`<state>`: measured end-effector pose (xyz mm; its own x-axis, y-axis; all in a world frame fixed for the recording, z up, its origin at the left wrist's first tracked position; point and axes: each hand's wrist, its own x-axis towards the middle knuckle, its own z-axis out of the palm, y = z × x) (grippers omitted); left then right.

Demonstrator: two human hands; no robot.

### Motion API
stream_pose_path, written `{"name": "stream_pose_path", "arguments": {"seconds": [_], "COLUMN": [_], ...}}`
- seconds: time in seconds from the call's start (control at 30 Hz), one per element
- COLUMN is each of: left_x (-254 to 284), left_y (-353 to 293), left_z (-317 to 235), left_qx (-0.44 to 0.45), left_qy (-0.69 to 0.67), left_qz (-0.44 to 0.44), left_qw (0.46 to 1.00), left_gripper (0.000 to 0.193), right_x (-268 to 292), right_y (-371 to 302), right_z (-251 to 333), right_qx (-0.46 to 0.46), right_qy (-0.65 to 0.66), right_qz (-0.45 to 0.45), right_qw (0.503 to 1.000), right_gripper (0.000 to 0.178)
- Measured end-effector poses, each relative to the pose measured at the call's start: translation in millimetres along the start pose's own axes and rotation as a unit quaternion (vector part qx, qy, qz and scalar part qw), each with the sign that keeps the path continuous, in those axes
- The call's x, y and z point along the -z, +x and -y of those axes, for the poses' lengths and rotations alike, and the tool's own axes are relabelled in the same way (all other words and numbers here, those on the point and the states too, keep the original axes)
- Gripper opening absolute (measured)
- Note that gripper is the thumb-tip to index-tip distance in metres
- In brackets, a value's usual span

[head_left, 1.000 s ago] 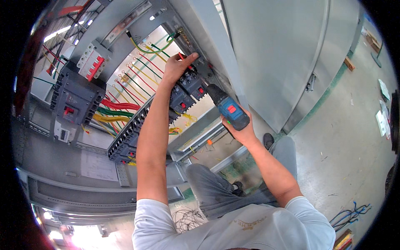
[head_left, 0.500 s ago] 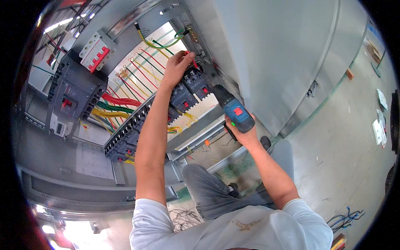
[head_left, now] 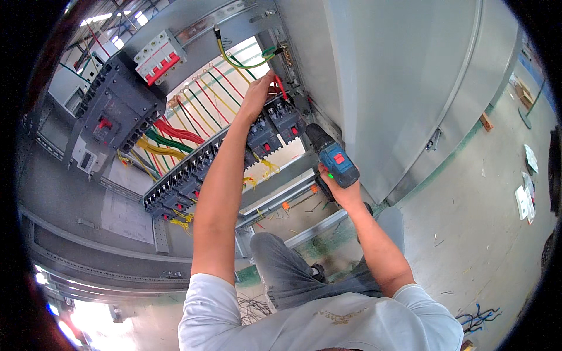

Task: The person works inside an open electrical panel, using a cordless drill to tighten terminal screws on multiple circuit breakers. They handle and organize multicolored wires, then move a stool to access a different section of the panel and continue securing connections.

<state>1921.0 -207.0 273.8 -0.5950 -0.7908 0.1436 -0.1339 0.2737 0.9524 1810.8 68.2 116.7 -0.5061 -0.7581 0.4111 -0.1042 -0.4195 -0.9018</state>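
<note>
My left hand (head_left: 257, 97) reaches to the far right end of a row of black circuit breakers (head_left: 288, 126). Its fingers are closed on a red wire (head_left: 280, 86), which bends down to the end breaker's top terminals; the fingertips are partly hidden. In my right hand (head_left: 346, 191) is a blue and black cordless drill (head_left: 335, 157), gripped by the handle. The drill's chuck points up and left, close to the end breaker, and a small green light glows near the handle. I cannot make out whether its bit touches a screw.
A larger black breaker (head_left: 120, 105) with bundled wires and a white breaker with red levers (head_left: 162, 61) are at the left. Loose wires with ring ends stand behind the row. A grey metal panel (head_left: 404, 88) rises at the right. Wire scraps (head_left: 480, 319) lie on the floor.
The cabinet has shifted slightly within the view. My left hand still holds the red wire, now seen curving down to the terminal. The drill stays in my right hand near the breaker.
</note>
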Motion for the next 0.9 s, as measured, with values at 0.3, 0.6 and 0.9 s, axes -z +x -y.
{"name": "stream_pose_path", "arguments": {"seconds": [0.3, 0.6, 0.9], "left_x": [33.3, 57.2, 59.9], "left_y": [10.7, 35.0, -23.8], "left_z": [6.9, -31.3, -55.5], "left_qx": [-0.12, 0.041, 0.089], "left_qy": [0.071, -0.101, -0.226], "left_qz": [-0.267, -0.174, 0.059], "left_qw": [0.953, 0.979, 0.968], "left_gripper": [0.032, 0.036, 0.073], "right_x": [-2.4, -3.0, 6.5], "right_y": [1.0, -0.6, -8.3], "right_z": [4.1, -0.6, -14.9], "right_qx": [-0.001, -0.014, -0.029], "right_qy": [0.005, 0.012, -0.023], "right_qz": [0.007, 0.007, -0.054], "right_qw": [1.0, 1.0, 0.998], "right_gripper": [0.031, 0.035, 0.041]}}
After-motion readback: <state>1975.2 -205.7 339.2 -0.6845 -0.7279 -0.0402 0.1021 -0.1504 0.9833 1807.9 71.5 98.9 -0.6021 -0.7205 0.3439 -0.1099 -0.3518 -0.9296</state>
